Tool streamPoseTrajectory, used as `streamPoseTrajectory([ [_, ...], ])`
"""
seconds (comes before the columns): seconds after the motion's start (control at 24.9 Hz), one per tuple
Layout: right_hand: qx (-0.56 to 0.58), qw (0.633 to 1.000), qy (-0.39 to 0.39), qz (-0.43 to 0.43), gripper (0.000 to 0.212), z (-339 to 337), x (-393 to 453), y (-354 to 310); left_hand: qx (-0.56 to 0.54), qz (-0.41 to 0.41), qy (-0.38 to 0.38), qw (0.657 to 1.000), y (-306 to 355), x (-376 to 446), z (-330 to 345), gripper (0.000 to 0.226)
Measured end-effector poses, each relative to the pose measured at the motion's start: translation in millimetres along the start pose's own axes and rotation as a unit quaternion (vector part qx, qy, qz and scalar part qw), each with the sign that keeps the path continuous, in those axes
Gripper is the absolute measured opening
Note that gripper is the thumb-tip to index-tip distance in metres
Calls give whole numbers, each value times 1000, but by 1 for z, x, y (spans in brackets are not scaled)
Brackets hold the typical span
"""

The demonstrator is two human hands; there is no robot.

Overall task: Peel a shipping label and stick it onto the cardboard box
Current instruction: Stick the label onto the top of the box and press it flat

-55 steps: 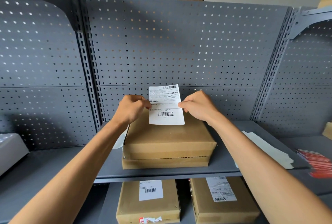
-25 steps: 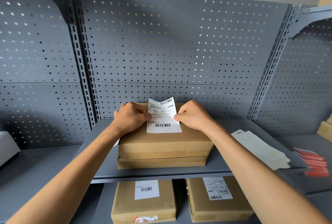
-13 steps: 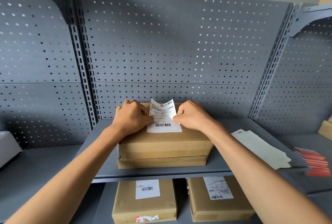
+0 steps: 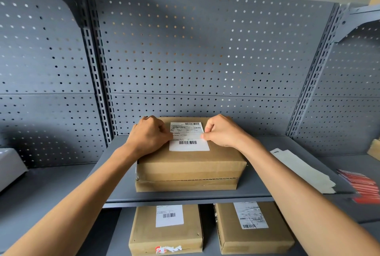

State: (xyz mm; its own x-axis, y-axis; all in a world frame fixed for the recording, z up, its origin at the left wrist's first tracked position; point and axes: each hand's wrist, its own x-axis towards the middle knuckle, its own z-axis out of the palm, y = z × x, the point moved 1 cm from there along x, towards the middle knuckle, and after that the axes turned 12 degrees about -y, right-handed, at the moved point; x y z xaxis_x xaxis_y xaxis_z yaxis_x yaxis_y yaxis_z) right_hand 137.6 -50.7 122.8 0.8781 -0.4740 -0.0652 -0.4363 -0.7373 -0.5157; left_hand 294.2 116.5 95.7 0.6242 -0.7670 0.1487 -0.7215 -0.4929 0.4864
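Now, left hand (image 4: 149, 136) curled, fingertips pinching left edge of label (image 4: 188, 136). Label lying flat on top of box (image 4: 190, 165), between the two hands, toward far edge. Right hand (image 4: 223, 131) curled too, thumb and forefinger nipping right edge. Label probably thin, limp, sticky-backed: prone to creasing or trapping bubbles, best handled by side edges, then smoothed from middle outward. Box looks stiff, likely steady under pressing. Seemingly stuck down; near part untouched by either hand.
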Motion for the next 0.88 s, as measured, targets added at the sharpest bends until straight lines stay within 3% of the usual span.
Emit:
streamPoseTrajectory([
  [0.2, 19, 1000, 21, 14, 14, -8, 16, 6, -21, -8, -21, 1000, -7, 14, -9, 12],
  [0.28, 8, 999, 45, 5, 18, -8, 30, 9, -26, -6, -20, 999, -2, 27, -11, 30],
  [0.4, -20, 999, 35, 13, 36, -4, 51, 6, -5, -4, -46, 999, 10, 51, -5, 51],
  [0.52, -49, 998, 23, 33, 55, 3, 69, 7, 24, -24, -77, 997, 16, 69, 6, 46],
  [0.68, -65, 996, 25, 53, 55, 11, 81, 6, 71, -35, -69, 994, 16, 77, 16, 33],
  [0.88, -85, 993, 60, 64, 47, 17, 85, -2, 81, -40, -61, 994, 14, 80, 21, 44],
])
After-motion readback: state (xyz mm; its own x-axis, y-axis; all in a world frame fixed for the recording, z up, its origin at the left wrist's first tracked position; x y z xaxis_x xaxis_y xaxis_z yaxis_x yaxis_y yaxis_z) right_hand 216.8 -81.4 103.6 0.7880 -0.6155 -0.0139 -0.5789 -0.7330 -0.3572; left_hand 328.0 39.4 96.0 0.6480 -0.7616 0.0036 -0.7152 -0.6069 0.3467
